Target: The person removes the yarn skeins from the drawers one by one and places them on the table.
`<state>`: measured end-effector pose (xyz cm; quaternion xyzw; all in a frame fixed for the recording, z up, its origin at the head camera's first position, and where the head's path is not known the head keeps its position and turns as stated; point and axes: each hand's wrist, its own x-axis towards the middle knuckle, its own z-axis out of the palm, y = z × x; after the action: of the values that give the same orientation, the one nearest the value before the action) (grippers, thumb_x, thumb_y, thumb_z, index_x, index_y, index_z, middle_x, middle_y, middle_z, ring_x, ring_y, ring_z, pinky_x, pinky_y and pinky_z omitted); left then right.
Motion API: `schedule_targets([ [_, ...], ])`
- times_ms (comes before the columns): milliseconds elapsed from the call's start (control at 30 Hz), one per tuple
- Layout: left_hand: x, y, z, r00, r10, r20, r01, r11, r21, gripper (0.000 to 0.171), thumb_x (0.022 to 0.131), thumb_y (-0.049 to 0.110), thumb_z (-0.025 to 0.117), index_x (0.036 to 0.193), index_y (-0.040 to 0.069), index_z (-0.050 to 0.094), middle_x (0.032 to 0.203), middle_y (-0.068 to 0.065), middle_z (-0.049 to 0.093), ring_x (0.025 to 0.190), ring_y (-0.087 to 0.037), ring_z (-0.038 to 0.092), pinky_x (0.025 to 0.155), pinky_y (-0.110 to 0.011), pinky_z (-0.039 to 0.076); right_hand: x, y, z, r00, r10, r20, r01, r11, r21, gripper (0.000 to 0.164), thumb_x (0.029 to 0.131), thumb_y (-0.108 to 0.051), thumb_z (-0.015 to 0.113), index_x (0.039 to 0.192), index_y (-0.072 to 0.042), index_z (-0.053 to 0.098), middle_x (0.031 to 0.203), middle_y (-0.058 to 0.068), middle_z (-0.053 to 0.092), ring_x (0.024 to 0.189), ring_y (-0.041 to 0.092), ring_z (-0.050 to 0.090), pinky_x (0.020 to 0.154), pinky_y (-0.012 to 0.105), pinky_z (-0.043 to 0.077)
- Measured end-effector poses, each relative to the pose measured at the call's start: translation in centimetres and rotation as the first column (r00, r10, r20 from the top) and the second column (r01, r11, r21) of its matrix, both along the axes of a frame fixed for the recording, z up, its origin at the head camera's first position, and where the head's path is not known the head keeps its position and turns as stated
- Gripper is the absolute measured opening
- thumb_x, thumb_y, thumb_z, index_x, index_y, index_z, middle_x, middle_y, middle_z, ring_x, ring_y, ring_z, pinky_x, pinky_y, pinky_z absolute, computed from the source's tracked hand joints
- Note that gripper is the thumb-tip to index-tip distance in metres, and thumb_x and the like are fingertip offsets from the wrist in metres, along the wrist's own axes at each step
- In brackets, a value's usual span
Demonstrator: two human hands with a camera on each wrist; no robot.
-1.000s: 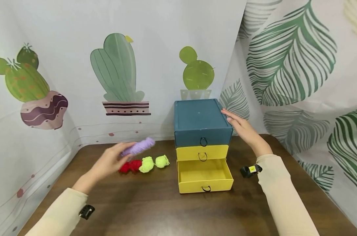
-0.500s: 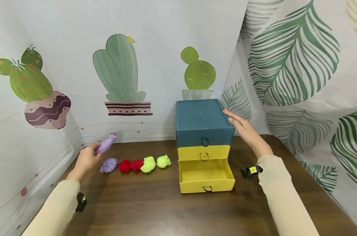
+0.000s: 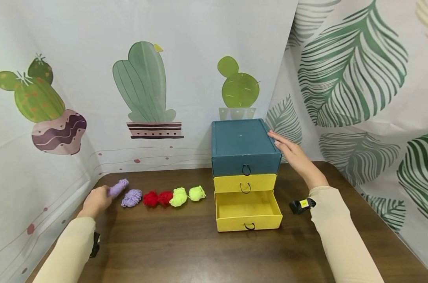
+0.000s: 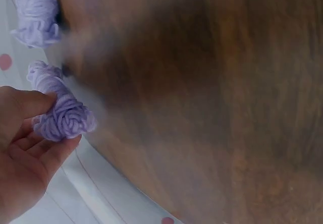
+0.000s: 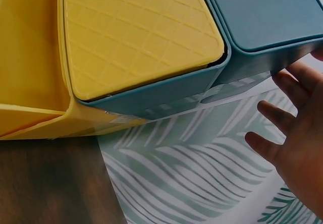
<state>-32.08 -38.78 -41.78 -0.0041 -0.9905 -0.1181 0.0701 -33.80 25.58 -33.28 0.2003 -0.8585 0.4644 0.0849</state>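
At the left end of the table, my left hand (image 3: 96, 201) pinches a bundle of lilac yarn (image 3: 117, 188) between thumb and fingers. In the left wrist view this lilac bundle (image 4: 63, 115) shows its coiled end, low by the table edge. A second lilac yarn bundle (image 3: 131, 198) lies just to its right. My right hand (image 3: 296, 158), fingers extended, rests against the upper right edge of a small drawer cabinet (image 3: 240, 137). In the right wrist view, the right hand (image 5: 303, 138) has its fingertips at the cabinet's blue side.
Two red yarn balls (image 3: 158, 198) and two neon-yellow ones (image 3: 179, 197) continue the row towards the cabinet. The cabinet's bottom yellow drawer (image 3: 249, 224) is pulled out, with nothing inside. Above it are a closed yellow drawer (image 3: 228, 182) and a blue one (image 3: 228, 166). A printed cloth (image 3: 192, 59) hangs behind.
My left hand has carried the lilac bundle leftwards, past the row of yarn, and down to the table's left end. The right hand stays at the cabinet.
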Motion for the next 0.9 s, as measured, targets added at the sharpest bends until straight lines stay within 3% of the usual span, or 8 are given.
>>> schedule_targets([
  [200, 0.0, -0.4, -0.2, 0.999, -0.015, 0.035, 0.015, 1.000, -0.019, 0.036, 0.078, 0.005, 0.060, 0.108, -0.016, 0.054, 0.101, -0.037, 0.059, 0.096, -0.055, 0.056, 0.075, -0.060, 0.047, 0.1, 0.2, 0.1, 1.000, -0.001, -0.005, 0.001, 1.000, 0.008, 0.049, 0.105, -0.038, 0.033, 0.151, -0.021, 0.033, 0.158, -0.006, 0.022, 0.146, 0.026, 0.015, 0.112, 0.060, 0.014],
  [400, 0.4, -0.1, -0.4, 0.998, -0.055, 0.027, 0.056, 0.998, -0.040, 0.040, 0.081, 0.010, 0.062, 0.106, -0.020, 0.052, 0.097, -0.038, 0.056, 0.096, -0.055, 0.055, 0.079, -0.060, 0.046, -0.1, 0.0, -0.1, 1.000, -0.019, 0.003, 0.019, 1.000, -0.007, 0.048, 0.104, -0.040, 0.034, 0.150, -0.024, 0.035, 0.157, -0.009, 0.024, 0.145, 0.024, 0.017, 0.112, 0.059, 0.016],
  [533, 0.6, 0.6, -0.1, 0.999, -0.054, -0.005, 0.053, 0.997, -0.048, 0.049, 0.084, 0.015, 0.061, 0.112, -0.023, 0.047, 0.103, -0.041, 0.050, 0.100, -0.058, 0.050, 0.081, -0.063, 0.044, -0.3, -0.1, -0.5, 0.999, -0.025, -0.024, 0.024, 0.999, -0.036, 0.046, 0.104, -0.037, 0.036, 0.149, -0.024, 0.038, 0.156, -0.008, 0.028, 0.145, 0.022, 0.019, 0.113, 0.058, 0.017],
  [667, 0.5, 2.4, 0.9, 0.992, -0.041, -0.120, 0.038, 0.999, -0.030, 0.051, 0.086, 0.013, 0.055, 0.120, -0.022, 0.042, 0.110, -0.042, 0.046, 0.102, -0.058, 0.048, 0.080, -0.065, 0.043, -0.4, 0.0, -0.9, 0.997, -0.036, -0.070, 0.031, 0.997, -0.067, 0.044, 0.105, -0.034, 0.037, 0.147, -0.022, 0.042, 0.154, -0.007, 0.031, 0.144, 0.020, 0.021, 0.113, 0.057, 0.018],
  [733, 0.5, 4.0, 1.7, 0.972, -0.056, -0.229, 0.052, 0.998, -0.021, 0.047, 0.085, 0.009, 0.054, 0.121, -0.021, 0.044, 0.111, -0.040, 0.048, 0.101, -0.057, 0.050, 0.080, -0.064, 0.044, -0.5, -0.1, -1.0, 0.995, -0.045, -0.094, 0.038, 0.996, -0.076, 0.043, 0.105, -0.033, 0.038, 0.146, -0.021, 0.043, 0.154, -0.005, 0.032, 0.144, 0.019, 0.022, 0.113, 0.057, 0.019],
  [800, 0.7, 6.0, 2.6, 0.931, -0.088, -0.354, 0.083, 0.996, -0.029, 0.043, 0.084, 0.005, 0.056, 0.120, -0.017, 0.049, 0.110, -0.036, 0.052, 0.099, -0.053, 0.052, 0.077, -0.062, 0.046, -0.5, -0.2, -1.2, 0.992, -0.054, -0.111, 0.045, 0.996, -0.081, 0.043, 0.105, -0.032, 0.038, 0.145, -0.021, 0.045, 0.154, -0.004, 0.033, 0.144, 0.018, 0.023, 0.113, 0.057, 0.020],
  [867, 0.9, 8.3, 3.4, 0.860, -0.168, -0.481, 0.155, 0.986, -0.067, 0.040, 0.081, 0.000, 0.059, 0.118, -0.014, 0.052, 0.106, -0.031, 0.056, 0.095, -0.048, 0.055, 0.074, -0.058, 0.049, -0.5, -0.3, -1.2, 0.991, -0.057, -0.122, 0.047, 0.995, -0.084, 0.042, 0.105, -0.032, 0.038, 0.145, -0.021, 0.045, 0.154, -0.003, 0.033, 0.144, 0.018, 0.023, 0.112, 0.056, 0.020],
  [900, 1.1, 9.7, 3.8, 0.816, -0.220, -0.535, 0.197, 0.975, -0.101, 0.039, 0.080, -0.001, 0.060, 0.117, -0.012, 0.053, 0.104, -0.029, 0.057, 0.093, -0.045, 0.056, 0.072, -0.055, 0.051, -0.5, -0.3, -1.2, 0.990, -0.056, -0.126, 0.046, 0.995, -0.085, 0.042, 0.105, -0.032, 0.038, 0.145, -0.021, 0.046, 0.154, -0.002, 0.033, 0.144, 0.019, 0.023, 0.112, 0.056, 0.021],
])
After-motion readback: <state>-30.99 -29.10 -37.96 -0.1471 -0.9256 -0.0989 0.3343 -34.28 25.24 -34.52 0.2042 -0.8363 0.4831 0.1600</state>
